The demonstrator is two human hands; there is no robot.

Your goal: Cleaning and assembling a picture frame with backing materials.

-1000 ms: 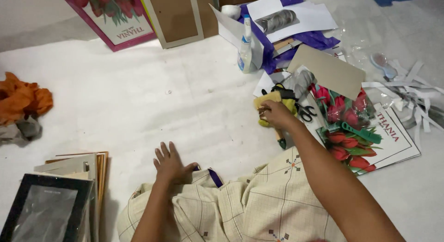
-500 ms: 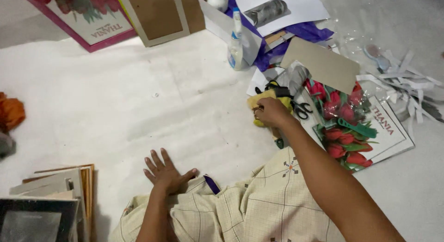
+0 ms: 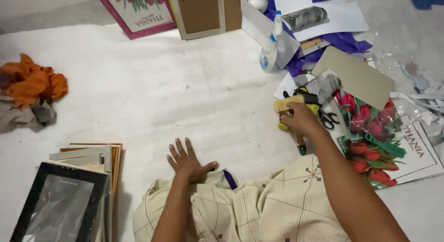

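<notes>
My left hand [image 3: 187, 161] lies flat and spread on the white floor sheet [image 3: 152, 103], just in front of my cream checked garment [image 3: 259, 209]. My right hand [image 3: 300, 119] reaches right and closes over a yellow sponge-like pad [image 3: 283, 106] with a wooden handle; a green-tipped tool end [image 3: 301, 148] pokes out below the wrist. Black-handled scissors [image 3: 326, 117] lie right beside that hand. A print of red tulips [image 3: 370, 131] with a green strip on it lies further right.
A spray bottle [image 3: 270, 50] stands at the back. Purple paper [image 3: 342, 40], brown cardboard [image 3: 358, 77] and white sheets lie around it. Framed pictures [image 3: 143, 10] lean at the top. An orange cloth [image 3: 34, 82] lies left. A black frame [image 3: 58, 202] and stacked boards sit bottom left.
The view has swung back and forth. My right hand stays on the yellow pad among the clutter. My left hand stays flat on the sheet.
</notes>
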